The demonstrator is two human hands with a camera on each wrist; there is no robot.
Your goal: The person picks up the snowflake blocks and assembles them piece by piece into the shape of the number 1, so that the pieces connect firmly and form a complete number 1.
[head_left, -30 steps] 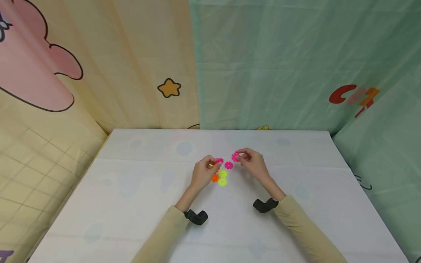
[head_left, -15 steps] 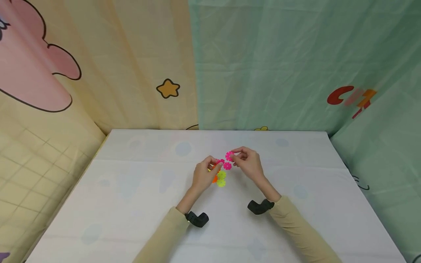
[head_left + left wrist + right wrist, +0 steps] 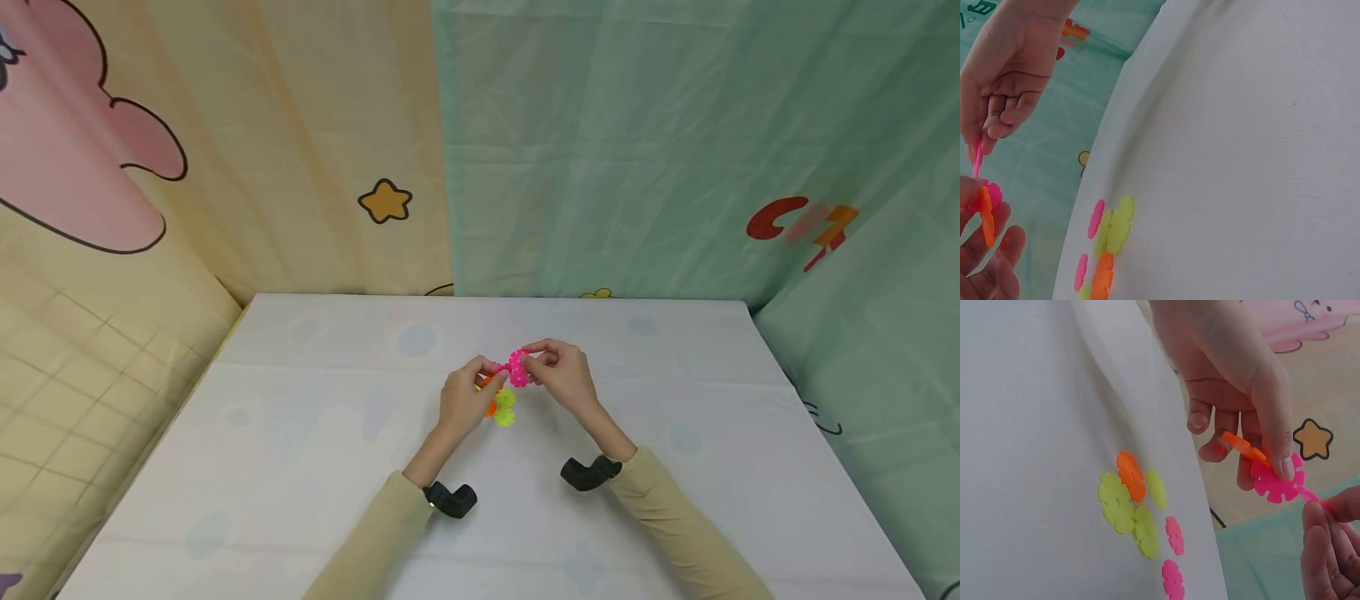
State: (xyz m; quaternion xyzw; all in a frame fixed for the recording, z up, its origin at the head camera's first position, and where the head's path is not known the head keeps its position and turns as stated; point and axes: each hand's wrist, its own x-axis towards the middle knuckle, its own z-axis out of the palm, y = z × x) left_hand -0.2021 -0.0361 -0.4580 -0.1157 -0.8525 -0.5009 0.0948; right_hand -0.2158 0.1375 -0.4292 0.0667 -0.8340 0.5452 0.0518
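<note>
Between finger and thumb, my left hand (image 3: 462,397) pinches a pink notched snowflake disc (image 3: 1275,482) with an orange snowflake disc (image 3: 1246,448) set crosswise at its edge. My right hand (image 3: 564,379) pinches a second pink snowflake disc (image 3: 978,159), seen edge-on in both wrist views. The two pink discs meet edge to edge, the right one turned across the left one. In the head view the left fingers hide much of the left pair, and the right disc overlaps a pink disc on the table.
Below the hands, several loose snowflake discs lie on the white-covered table (image 3: 315,467): yellow-green discs (image 3: 1116,503), an orange disc (image 3: 1130,477) and pink discs (image 3: 1174,534). Printed curtains (image 3: 675,150) hang behind the table's far edge. Both wrists wear black camera mounts (image 3: 452,501).
My right hand has moved left with its pink disc, closing the gap to the disc in my left hand. The left hand has stayed almost in place.
</note>
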